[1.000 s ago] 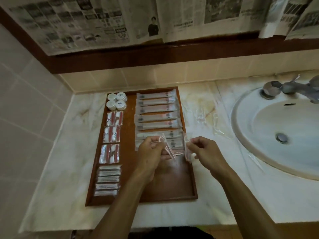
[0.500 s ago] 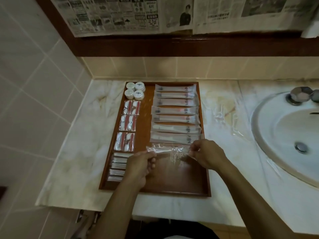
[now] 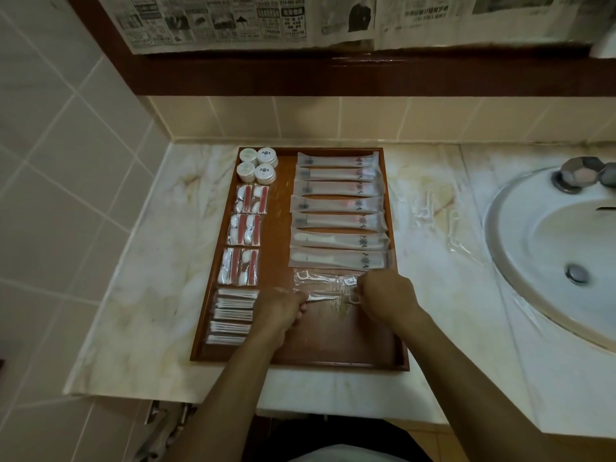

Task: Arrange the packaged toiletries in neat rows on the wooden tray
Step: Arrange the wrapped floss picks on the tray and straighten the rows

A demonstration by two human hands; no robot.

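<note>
A wooden tray (image 3: 333,348) lies on the marble counter. Its right column holds several long white packets (image 3: 336,205) in rows. The left column holds round white containers (image 3: 258,165), red-and-white sachets (image 3: 245,230) and thin white packets (image 3: 231,315). A clear-wrapped floss pick packet (image 3: 320,278) lies below the long packets. My left hand (image 3: 280,308) and my right hand (image 3: 386,295) each pinch one end of another clear floss pick packet (image 3: 330,298), held flat just over the tray floor.
More clear-wrapped floss picks (image 3: 433,208) lie loose on the counter right of the tray. A white basin (image 3: 546,248) with a metal tap (image 3: 580,173) sits at the right. Tiled walls stand left and behind, with newspaper taped above.
Both hands have lowered the clear packet from above the tray to a level position below the long packets. The camera has shifted left and closer.
</note>
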